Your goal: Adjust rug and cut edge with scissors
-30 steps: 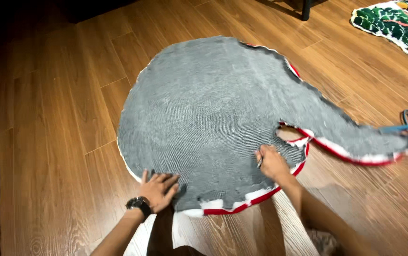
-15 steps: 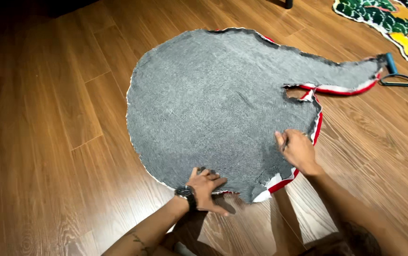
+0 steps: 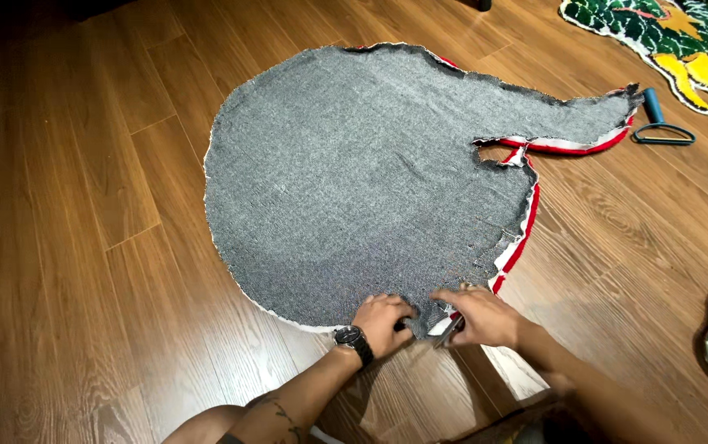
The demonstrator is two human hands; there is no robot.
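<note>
The soft, floppy grey rug backing (image 3: 354, 181) was pinched at its near edge by the left hand (image 3: 384, 321), while a small tool, seemingly scissors, was gripped in the right hand (image 3: 485, 316) just beside.

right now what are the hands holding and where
The left hand pinches the grey backing cloth at its near edge. The right hand grips a small metal tool, mostly hidden.

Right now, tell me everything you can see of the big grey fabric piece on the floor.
The grey fabric piece lies flat, backing side up, on the wooden floor. It is coarse-woven, roundish with a tail toward the upper right, edged in white and red. The left hand and right hand press its near edge.
</note>
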